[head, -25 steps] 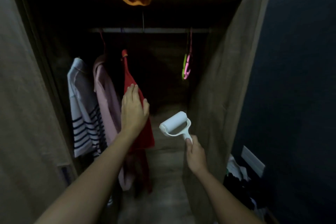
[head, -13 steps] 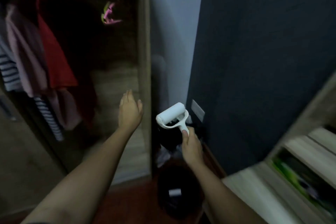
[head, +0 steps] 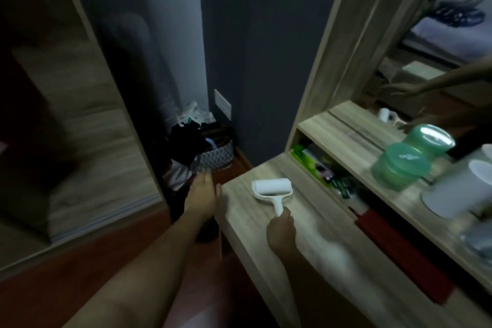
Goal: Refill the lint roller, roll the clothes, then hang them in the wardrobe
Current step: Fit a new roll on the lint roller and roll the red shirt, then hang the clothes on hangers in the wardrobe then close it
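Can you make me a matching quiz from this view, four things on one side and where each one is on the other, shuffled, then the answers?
Things:
1. lint roller
2. green container
3. basket
4. left hand

Places:
A. on the floor by the dark wall
B. open, just off the desk's left edge
C. on the upper shelf by the mirror
D. over the desk top, handle in the right hand

Pairs: 1-D, 2-C, 3-A, 4-B

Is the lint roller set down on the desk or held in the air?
Cannot tell for sure. The right hand grips the lint roller by its handle, low over the desk; contact isn't clear.
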Action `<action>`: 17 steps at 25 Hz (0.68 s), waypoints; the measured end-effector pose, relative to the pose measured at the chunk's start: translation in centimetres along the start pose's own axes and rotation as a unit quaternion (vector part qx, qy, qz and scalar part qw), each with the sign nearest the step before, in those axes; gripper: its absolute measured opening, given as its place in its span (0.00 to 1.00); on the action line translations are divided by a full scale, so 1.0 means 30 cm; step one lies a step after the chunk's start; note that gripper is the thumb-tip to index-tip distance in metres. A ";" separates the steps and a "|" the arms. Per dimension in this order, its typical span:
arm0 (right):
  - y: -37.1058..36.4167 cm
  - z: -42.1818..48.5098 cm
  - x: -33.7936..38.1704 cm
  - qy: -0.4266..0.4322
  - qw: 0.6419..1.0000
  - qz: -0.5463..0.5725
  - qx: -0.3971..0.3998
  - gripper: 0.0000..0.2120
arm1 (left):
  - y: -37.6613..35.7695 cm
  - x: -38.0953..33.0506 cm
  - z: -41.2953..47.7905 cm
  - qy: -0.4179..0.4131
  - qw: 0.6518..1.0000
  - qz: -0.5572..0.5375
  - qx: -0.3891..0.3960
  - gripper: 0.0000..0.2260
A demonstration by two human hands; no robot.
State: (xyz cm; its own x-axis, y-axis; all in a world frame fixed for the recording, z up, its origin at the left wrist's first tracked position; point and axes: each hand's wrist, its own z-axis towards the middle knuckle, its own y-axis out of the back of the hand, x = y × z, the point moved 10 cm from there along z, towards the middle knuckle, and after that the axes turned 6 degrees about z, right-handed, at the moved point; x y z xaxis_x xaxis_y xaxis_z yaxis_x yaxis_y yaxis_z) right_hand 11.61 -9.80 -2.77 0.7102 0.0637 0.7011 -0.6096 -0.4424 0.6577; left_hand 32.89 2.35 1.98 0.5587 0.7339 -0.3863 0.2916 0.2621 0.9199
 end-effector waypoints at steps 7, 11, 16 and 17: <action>0.019 0.071 -0.145 -0.069 0.997 -0.024 -0.008 0.23 | -0.329 -0.215 -0.079 -0.088 0.985 0.067 0.130 0.29; 0.034 0.110 -0.132 -0.044 0.998 -0.041 -0.028 0.22 | -0.438 -0.219 -0.082 -0.083 0.979 0.092 0.164 0.30; 0.058 0.114 -0.127 0.001 0.994 -0.093 -0.061 0.22 | -0.484 -0.219 -0.094 -0.058 0.978 0.141 0.145 0.31; 0.063 0.117 -0.129 -0.003 0.993 -0.098 -0.068 0.22 | -0.486 -0.221 -0.095 -0.056 0.978 0.143 0.143 0.32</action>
State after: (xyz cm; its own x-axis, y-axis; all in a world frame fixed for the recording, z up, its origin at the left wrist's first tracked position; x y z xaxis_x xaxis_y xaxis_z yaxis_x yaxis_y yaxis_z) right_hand 8.94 -14.01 -5.22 0.8217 0.1323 0.5544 -0.5005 -0.2977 0.8129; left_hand 22.73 -4.54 -8.67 0.7261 0.6739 -0.1365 0.3079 -0.1411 0.9409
